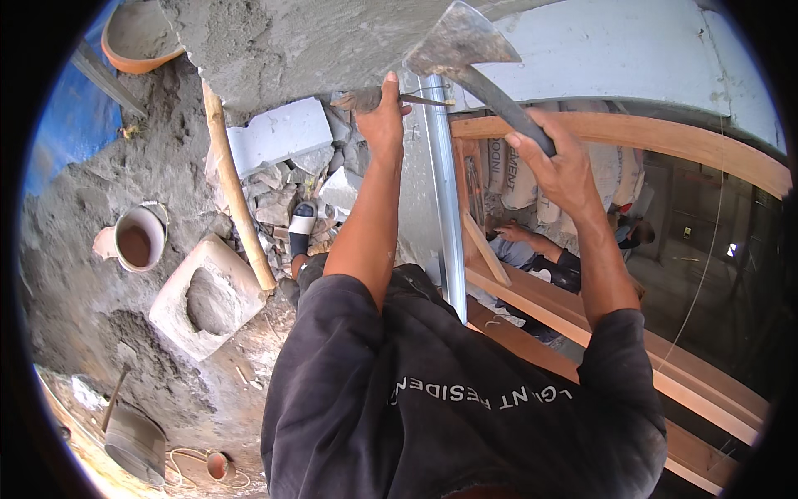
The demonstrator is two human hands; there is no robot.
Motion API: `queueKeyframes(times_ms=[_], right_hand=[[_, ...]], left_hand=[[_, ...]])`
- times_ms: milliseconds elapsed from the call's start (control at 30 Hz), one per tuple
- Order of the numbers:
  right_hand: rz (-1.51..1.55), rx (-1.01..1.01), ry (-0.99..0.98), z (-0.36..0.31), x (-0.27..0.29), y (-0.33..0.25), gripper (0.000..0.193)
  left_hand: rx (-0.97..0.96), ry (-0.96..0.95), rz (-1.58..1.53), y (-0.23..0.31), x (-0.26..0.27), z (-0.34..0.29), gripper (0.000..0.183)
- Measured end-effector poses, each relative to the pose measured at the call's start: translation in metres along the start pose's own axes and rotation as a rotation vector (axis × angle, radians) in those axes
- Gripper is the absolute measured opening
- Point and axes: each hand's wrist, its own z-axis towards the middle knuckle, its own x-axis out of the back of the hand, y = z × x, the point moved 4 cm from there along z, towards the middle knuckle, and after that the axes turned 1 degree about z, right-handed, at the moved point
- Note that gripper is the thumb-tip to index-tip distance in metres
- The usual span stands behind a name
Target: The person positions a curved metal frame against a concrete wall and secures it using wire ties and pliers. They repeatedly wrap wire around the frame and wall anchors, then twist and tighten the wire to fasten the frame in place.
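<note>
My right hand is closed round the lower handle of a hatchet. Its broad, worn blade is raised in front of the pale wall beam. My left hand grips a slim tool with a thick grey-brown end and a thin part pointing right; its exact kind is unclear. That thin part reaches in front of the top of a shiny metal channel, beside a bent wire. The hatchet head hangs above and right of my left hand. Rough grey plaster covers the surface beyond.
Broken rubble and a white block lie at my left, beside a wooden pole. Further left are a bucket, a cut container with mortar and a basin. Right, behind the timber frame, a person's arm shows near sacks.
</note>
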Motion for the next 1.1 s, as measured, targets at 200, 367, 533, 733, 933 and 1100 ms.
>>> queueKeyframes(times_ms=[200, 367, 533, 733, 933, 1100], right_hand=[[-0.286, 0.463, -0.03, 0.055, 0.004, -0.048, 0.044], [-0.608, 0.555, -0.263, 0.07, -0.014, -0.094, 0.042], [-0.871, 0.611, -0.291, 0.087, -0.03, -0.06, 0.042], [-0.635, 0.519, -0.299, 0.072, -0.019, -0.077, 0.041], [-0.755, 0.453, -0.159, 0.081, 0.0, -0.042, 0.044], [-0.488, 0.628, -0.054, 0.063, 0.01, -0.054, 0.044]], left_hand=[[-0.074, 0.003, -0.003, -0.004, -0.004, -0.002, 0.036], [-0.179, 0.019, -0.039, -0.009, -0.009, -0.005, 0.037], [-0.134, 0.046, 0.209, -0.02, -0.019, -0.011, 0.046], [-0.217, 0.016, 0.324, -0.012, -0.032, -0.01, 0.051], [-0.1, -0.052, 0.463, -0.009, -0.047, -0.005, 0.054], [-0.182, -0.112, 0.44, -0.015, -0.056, -0.003, 0.055]])
